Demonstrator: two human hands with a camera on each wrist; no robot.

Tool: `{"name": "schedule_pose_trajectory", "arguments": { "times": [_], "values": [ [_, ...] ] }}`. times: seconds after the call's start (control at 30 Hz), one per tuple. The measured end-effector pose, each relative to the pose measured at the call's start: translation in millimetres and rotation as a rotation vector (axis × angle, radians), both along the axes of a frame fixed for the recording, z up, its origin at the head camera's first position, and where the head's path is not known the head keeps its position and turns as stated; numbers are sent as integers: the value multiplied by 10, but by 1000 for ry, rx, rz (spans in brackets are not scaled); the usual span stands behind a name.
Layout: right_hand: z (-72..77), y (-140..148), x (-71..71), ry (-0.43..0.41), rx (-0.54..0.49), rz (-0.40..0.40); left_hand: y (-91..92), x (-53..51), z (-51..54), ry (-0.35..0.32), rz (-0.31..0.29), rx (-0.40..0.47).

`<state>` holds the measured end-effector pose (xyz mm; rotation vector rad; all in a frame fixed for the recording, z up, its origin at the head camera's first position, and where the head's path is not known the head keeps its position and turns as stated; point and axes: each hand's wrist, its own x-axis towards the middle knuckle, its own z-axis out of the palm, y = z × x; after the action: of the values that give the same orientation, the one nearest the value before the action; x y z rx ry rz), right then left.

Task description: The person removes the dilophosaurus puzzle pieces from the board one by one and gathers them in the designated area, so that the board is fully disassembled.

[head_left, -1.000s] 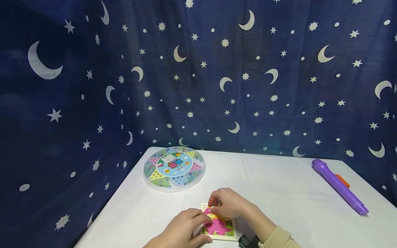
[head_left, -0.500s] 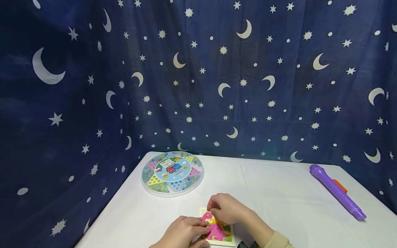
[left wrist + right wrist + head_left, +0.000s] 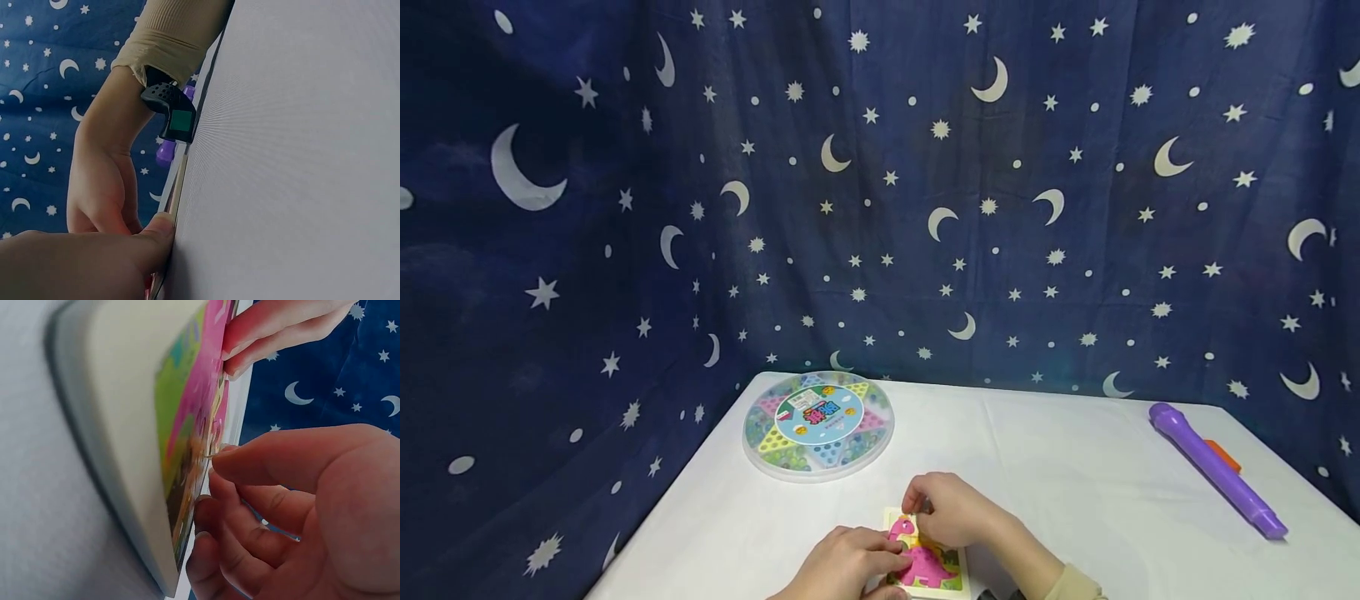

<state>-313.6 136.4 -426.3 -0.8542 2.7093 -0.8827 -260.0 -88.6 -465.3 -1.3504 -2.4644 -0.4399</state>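
A small framed puzzle (image 3: 927, 571) with a pink dinosaur lies on the table at bottom centre. My left hand (image 3: 842, 562) is at its left side, extended fingertips resting on the picture. The left wrist view has that thumb (image 3: 159, 228) against the board's edge. From the right reaches my right hand (image 3: 955, 507), its fingers curled down at the puzzle's upper part. Close up in the right wrist view, the thumb (image 3: 269, 456) of the right hand touches the picture (image 3: 187, 425). The hand hides whatever lies between its fingertips.
A round clear game case (image 3: 820, 417) with coloured stars and marbles stands at the table's back left. Along the right side of the white table (image 3: 1060, 467) lies a purple microphone-shaped toy (image 3: 1217, 471), with an orange object (image 3: 1222, 457) beside it. Starry blue curtains (image 3: 910, 192) hang behind.
The head view has tilted up, so the table sits lower in it. My left fingertips have shifted slightly on the puzzle; more of the dinosaur's head shows. The right hand stays at the upper part.
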Motion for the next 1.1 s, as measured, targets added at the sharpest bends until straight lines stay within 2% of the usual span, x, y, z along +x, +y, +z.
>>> {"name": "schedule_pose_trajectory", "arguments": {
  "times": [0.37, 0.6, 0.73, 1.0, 1.1],
  "values": [
    [-2, 5, -2, -30, -69, -8, -5, 12, 2, -1, 2, -1],
    [-17, 44, -33, -41, -104, 14, -6, 23, -3, 63, -14, 24],
    [-29, 52, -42, -36, -120, 18, -5, 20, 10, 63, -16, 21],
    [-34, 126, -84, -148, -242, 13, -11, 4, -5, 45, -26, 29],
    [-29, 191, -128, -146, -263, -22, -16, -4, -17, 38, -25, 39]
  ]
}}
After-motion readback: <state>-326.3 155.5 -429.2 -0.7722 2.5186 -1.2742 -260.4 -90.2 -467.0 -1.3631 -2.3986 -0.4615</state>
